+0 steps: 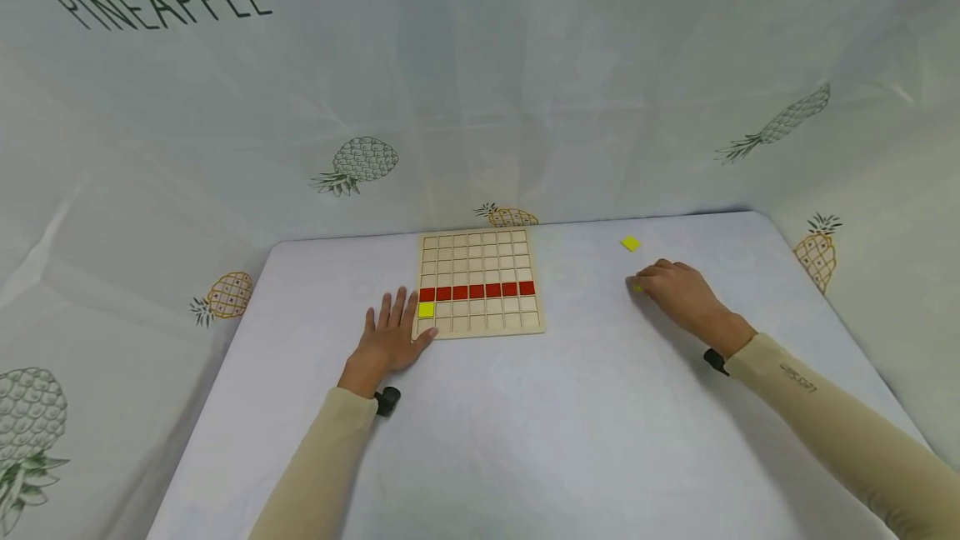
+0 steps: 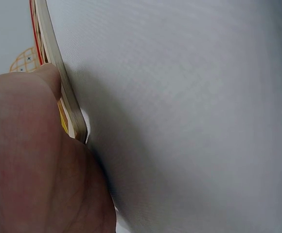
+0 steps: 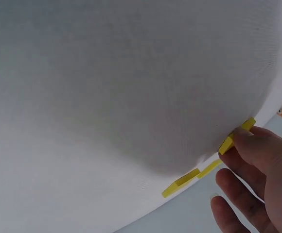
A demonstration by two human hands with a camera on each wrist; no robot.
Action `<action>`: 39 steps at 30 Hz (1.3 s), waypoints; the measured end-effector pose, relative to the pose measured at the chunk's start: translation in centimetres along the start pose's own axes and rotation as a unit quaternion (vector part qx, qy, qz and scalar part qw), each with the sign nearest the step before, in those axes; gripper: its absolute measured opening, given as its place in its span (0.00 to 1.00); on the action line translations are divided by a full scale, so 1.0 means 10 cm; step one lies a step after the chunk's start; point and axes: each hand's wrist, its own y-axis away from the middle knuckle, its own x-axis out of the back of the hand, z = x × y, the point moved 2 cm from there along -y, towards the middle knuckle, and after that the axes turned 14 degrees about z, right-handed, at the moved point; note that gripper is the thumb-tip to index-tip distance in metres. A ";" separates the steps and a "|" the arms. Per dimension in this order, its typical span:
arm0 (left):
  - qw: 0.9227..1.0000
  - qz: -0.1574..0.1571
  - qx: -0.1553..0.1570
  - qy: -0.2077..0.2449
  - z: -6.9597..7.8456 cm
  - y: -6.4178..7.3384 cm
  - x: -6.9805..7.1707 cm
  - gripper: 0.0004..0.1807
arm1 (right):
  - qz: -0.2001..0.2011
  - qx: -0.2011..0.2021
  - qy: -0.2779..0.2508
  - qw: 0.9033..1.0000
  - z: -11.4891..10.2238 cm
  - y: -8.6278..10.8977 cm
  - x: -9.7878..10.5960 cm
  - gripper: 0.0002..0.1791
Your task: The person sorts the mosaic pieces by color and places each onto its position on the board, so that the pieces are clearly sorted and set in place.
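A square wooden grid board (image 1: 480, 326) lies on the table, with a row of red square tiles (image 1: 477, 291) across it. One yellow tile (image 1: 426, 310) fills the leftmost cell just below that row. My left hand (image 1: 390, 338) rests with spread fingers at the board's left edge, its thumb on the near-left corner. Off to the board's right, my right hand (image 1: 682, 294) pinches a yellow square tile (image 3: 227, 144) between thumb and fingers, low over the table. Beyond it in the right wrist view lie another yellow tile (image 3: 181, 183) and a partly hidden one (image 3: 210, 167).
A loose yellow tile (image 1: 630, 243) lies near the back of the white table (image 1: 480, 440). Behind the table hangs a pale curtain (image 1: 480, 90) printed with pineapples, which also runs along both sides.
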 end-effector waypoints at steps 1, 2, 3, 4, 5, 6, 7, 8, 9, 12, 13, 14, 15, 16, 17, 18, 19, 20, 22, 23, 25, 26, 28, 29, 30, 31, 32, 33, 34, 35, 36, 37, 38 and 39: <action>1.000 0.000 0.000 -0.001 0.00 0.00 0.00 0.49 | -0.001 0.003 0.004 1.000 0.00 0.00 0.00 0.18; 1.000 0.000 0.000 -0.001 0.00 0.00 0.00 0.49 | -0.002 0.005 0.009 1.000 0.00 0.00 0.00 0.18; 1.000 0.000 0.000 -0.001 0.00 0.00 0.00 0.49 | -0.003 0.006 0.011 1.000 0.00 0.00 0.00 0.18; 1.000 0.001 0.000 -0.001 0.00 0.00 0.00 0.49 | -0.003 0.008 0.016 1.000 -0.01 0.00 0.01 0.17; 1.000 0.000 0.001 0.000 0.00 0.00 0.00 0.49 | -0.002 0.010 0.019 1.000 -0.01 0.00 0.01 0.17; 1.000 0.000 0.001 0.000 -0.01 0.00 0.00 0.50 | 0.001 0.012 0.021 1.000 -0.01 0.00 0.01 0.17; 1.000 -0.002 0.002 -0.001 -0.01 0.00 0.00 0.50 | 0.006 0.015 0.023 1.000 -0.02 0.00 0.01 0.17; 1.000 -0.002 0.003 -0.001 -0.01 0.00 -0.01 0.50 | 0.014 0.018 0.023 0.999 -0.03 0.00 0.02 0.17; 1.000 -0.004 0.004 -0.002 -0.01 0.00 -0.01 0.50 | 0.023 0.021 0.022 0.999 -0.04 0.00 0.02 0.17; 1.000 -0.004 0.005 -0.002 -0.01 0.00 -0.01 0.50 | 0.053 0.030 0.015 0.998 -0.09 -0.02 0.03 0.18; 1.000 -0.005 0.006 -0.003 -0.01 0.00 -0.01 0.50 | 0.061 0.032 0.013 0.998 -0.11 -0.04 0.04 0.18; 1.000 -0.005 0.006 -0.003 -0.01 0.00 -0.01 0.50 | 0.068 0.034 0.011 0.997 -0.14 -0.05 0.04 0.18; 1.000 -0.005 0.006 -0.004 -0.02 0.00 -0.01 0.50 | 0.072 0.035 0.009 0.997 -0.17 -0.07 0.04 0.19; 1.000 -0.004 0.006 -0.003 -0.02 0.00 -0.02 0.50 | 0.076 0.037 0.008 0.996 -0.20 -0.10 0.05 0.19; 1.000 -0.003 0.005 -0.004 -0.02 0.00 -0.02 0.50 | 0.079 0.038 0.005 0.996 -0.23 -0.12 0.05 0.19; 1.000 -0.003 0.005 -0.004 -0.02 0.00 -0.02 0.50 | 0.081 0.039 0.003 0.996 -0.27 -0.14 0.05 0.19; 1.000 0.000 0.005 -0.003 -0.02 0.00 -0.02 0.50 | 0.084 0.040 0.001 0.996 -0.30 -0.17 0.05 0.18; 1.000 0.001 0.004 -0.003 -0.03 -0.01 -0.02 0.50 | 0.087 0.041 -0.001 0.995 -0.34 -0.20 0.05 0.18; 1.000 0.004 0.003 -0.003 -0.03 -0.01 -0.03 0.50 | 0.091 0.046 -0.004 0.995 -0.41 -0.25 0.04 0.18; 1.000 0.004 0.003 -0.004 -0.03 -0.01 -0.03 0.50 | 0.094 0.048 -0.004 0.994 -0.45 -0.28 0.04 0.18; 1.000 0.006 0.002 -0.005 -0.03 -0.02 -0.04 0.50 | 0.098 0.053 -0.005 0.994 -0.52 -0.33 0.03 0.19; 1.000 0.005 0.003 -0.007 -0.03 -0.02 -0.04 0.50 | 0.099 0.056 -0.006 0.993 -0.56 -0.36 0.02 0.19; 1.000 0.006 0.004 -0.005 -0.02 -0.02 -0.04 0.50 | 0.102 0.060 -0.009 0.993 -0.63 -0.41 0.00 0.19; 1.000 0.006 0.004 -0.004 -0.02 -0.01 -0.03 0.50 | 0.102 0.062 -0.010 0.993 -0.66 -0.44 -0.01 0.19; 1.000 0.007 0.004 -0.002 -0.01 -0.01 -0.03 0.50 | 0.102 0.064 -0.012 0.993 -0.70 -0.47 -0.01 0.19; 1.000 0.005 0.005 -0.001 -0.01 -0.01 -0.02 0.50 | 0.101 0.067 -0.012 0.993 -0.73 -0.49 -0.03 0.19; 1.000 0.003 0.007 0.000 0.00 -0.01 -0.01 0.50 | 0.101 0.070 -0.012 0.992 -0.77 -0.52 -0.04 0.19; 1.000 0.003 0.007 0.001 0.00 -0.01 -0.01 0.50 | 0.100 0.074 -0.012 0.992 -0.81 -0.54 -0.05 0.19; 1.000 0.003 0.007 0.002 0.01 0.00 0.00 0.50 | 0.099 0.078 -0.010 0.992 -0.85 -0.56 -0.05 0.19; 1.000 0.002 0.008 0.002 0.01 0.00 0.00 0.50 | 0.098 0.082 -0.010 0.992 -0.89 -0.59 -0.06 0.19; 1.000 0.000 0.009 0.004 0.01 0.00 0.01 0.49 | 0.100 0.087 -0.011 0.991 -0.93 -0.61 -0.07 0.19; 1.000 0.000 0.010 0.004 0.01 0.00 0.01 0.49 | 0.100 0.092 -0.011 0.991 -0.97 -0.63 -0.08 0.19; 1.000 -0.001 0.010 0.005 0.01 0.01 0.02 0.49 | 0.100 0.096 -0.009 0.990 -1.02 -0.65 -0.08 0.19; 1.000 -0.002 0.010 0.006 0.01 0.01 0.02 0.49 | 0.101 0.100 -0.009 0.990 -1.06 -0.67 -0.10 0.20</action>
